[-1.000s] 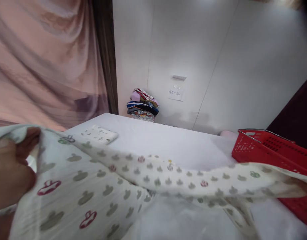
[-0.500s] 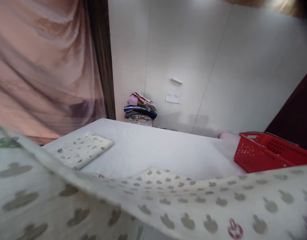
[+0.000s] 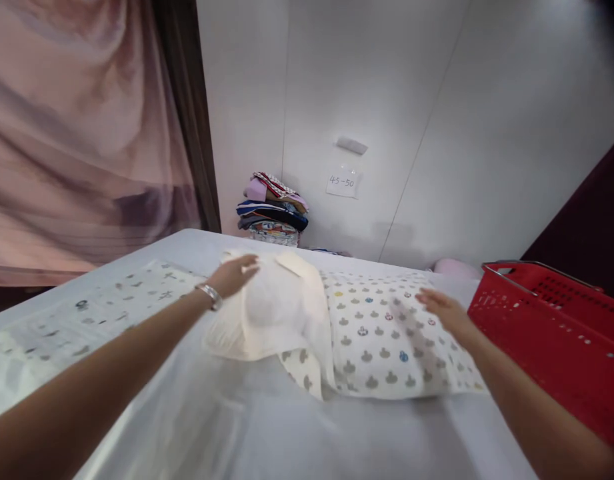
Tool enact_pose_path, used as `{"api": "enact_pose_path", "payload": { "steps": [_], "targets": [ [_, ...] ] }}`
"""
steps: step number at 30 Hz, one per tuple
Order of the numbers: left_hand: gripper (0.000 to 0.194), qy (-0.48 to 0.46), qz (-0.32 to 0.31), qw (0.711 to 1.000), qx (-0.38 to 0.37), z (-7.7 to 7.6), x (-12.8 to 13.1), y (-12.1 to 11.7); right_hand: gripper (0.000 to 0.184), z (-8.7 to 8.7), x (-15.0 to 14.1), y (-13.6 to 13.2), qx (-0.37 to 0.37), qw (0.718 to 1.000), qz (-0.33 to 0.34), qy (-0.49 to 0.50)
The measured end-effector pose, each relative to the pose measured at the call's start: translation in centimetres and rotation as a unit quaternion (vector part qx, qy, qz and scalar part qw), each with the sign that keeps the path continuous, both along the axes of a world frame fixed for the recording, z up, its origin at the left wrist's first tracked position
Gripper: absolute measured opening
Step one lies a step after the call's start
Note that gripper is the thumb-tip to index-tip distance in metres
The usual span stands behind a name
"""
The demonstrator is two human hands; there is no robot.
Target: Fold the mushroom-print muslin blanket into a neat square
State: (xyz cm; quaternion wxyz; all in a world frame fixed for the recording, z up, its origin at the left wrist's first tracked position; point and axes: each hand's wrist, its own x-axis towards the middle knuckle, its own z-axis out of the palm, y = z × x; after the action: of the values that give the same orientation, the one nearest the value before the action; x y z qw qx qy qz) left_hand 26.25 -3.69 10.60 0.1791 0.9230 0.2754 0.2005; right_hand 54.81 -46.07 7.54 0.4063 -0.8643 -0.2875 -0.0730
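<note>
A white cloth printed with grey shapes and a few coloured ones (image 3: 381,333) lies spread over the middle of the table. Its left part is turned over, with a plain cream side showing and rumpled. Above the far left edge of that plain part is my left hand (image 3: 234,275), a silver bracelet on its wrist, thumb and fingers apart. My right hand (image 3: 445,312) hovers by the cloth's right side, fingers stretched out and holding nothing. Whether either hand touches the fabric is hard to tell because of blur.
Another patterned white cloth (image 3: 137,297) lies flat at the left, partly behind my left forearm. A red plastic basket (image 3: 547,333) with metal handles stands at the right. Folded clothes (image 3: 273,210) are stacked beyond the white table (image 3: 287,440), below a wall note (image 3: 343,181).
The printed cloth, raised and billowing across the foreground before, has come down onto the table with its left part turned over. Both my hands have come into view.
</note>
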Motion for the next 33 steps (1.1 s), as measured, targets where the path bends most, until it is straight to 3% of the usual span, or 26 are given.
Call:
{"api": "enact_pose_path", "payload": {
  "steps": [3,4,6,9,14,19,24,26,29,33],
  "targets": [
    [0.030,0.034,-0.230,0.971,0.050,-5.1,0.4,-5.7,0.034,-6.0,-4.5,-1.0,-0.075,0.991,0.086,0.070],
    [0.029,0.042,-0.278,0.958,0.057,-6.4,0.4,-7.5,0.036,-7.4,-5.8,-1.6,-0.088,0.988,0.107,0.066],
    [0.029,0.059,-0.298,0.951,0.046,-8.6,0.4,-10.0,0.038,-9.4,-7.7,-2.8,-0.102,0.985,0.124,0.067],
    [0.027,0.106,-0.242,0.964,0.012,-10.4,0.7,-11.6,0.039,-10.7,-9.2,-4.1,-0.125,0.978,0.150,0.073],
    [0.024,0.155,-0.215,0.964,0.035,-10.5,1.9,-11.9,0.040,-10.8,-10.6,-3.5,-0.151,0.976,0.160,-0.001],
    [0.028,0.120,-0.231,0.964,0.059,-9.9,5.3,-14.1,0.036,-11.0,-11.7,0.2,-0.154,0.952,0.223,-0.143],
    [0.063,0.195,-0.297,0.930,0.091,-10.7,9.6,-15.9,0.029,-9.4,-11.8,2.7,-0.149,0.943,0.256,-0.152],
    [0.058,0.233,-0.291,0.923,0.099,-10.9,10.7,-16.0,0.028,-8.2,-11.7,2.7,-0.148,0.948,0.255,-0.118],
    [0.034,0.240,-0.255,0.931,0.100,-10.6,11.3,-15.8,0.030,-6.8,-11.2,2.1,-0.121,0.964,0.224,-0.079],
    [0.021,0.210,-0.193,0.953,0.098,-8.9,10.0,-14.4,0.030,-6.1,-10.9,1.1,-0.085,0.978,0.181,-0.056]
  ]
}}
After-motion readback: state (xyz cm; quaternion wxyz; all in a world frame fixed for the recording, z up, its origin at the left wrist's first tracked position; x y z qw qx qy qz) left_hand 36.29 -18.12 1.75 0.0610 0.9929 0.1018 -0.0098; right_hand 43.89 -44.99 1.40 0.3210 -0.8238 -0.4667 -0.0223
